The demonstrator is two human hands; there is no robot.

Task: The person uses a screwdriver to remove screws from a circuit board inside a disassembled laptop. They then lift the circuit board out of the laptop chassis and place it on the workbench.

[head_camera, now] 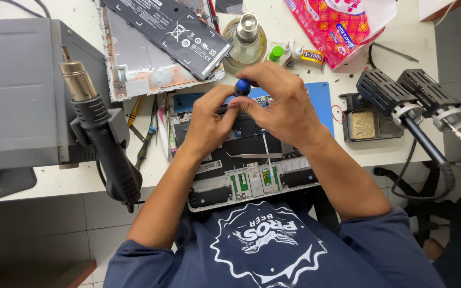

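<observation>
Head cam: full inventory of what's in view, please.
Opened laptop base: 1, black and silver, table front edge, under the hands.
Screwdriver: 1, blue handle, pinched between both hands.
Laptop cover: 1, silver, top centre, with a black battery on it.
Hot-air gun: 1, black, left, in holder.
Grey station box: 1, far left.
Blue mat: 1, under laptop.
Glass bottle: 1, clear, top centre.
Soldering handles: 2, black, right.
Red printed bag: 1, top right.
Left hand, right hand: on the screwdriver.

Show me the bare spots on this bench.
Bare white table lies between the hot air gun and the opened laptop, and right of the blue mat near the front edge. Crowded: around both hands, the bottles and the soldering stands.
</observation>
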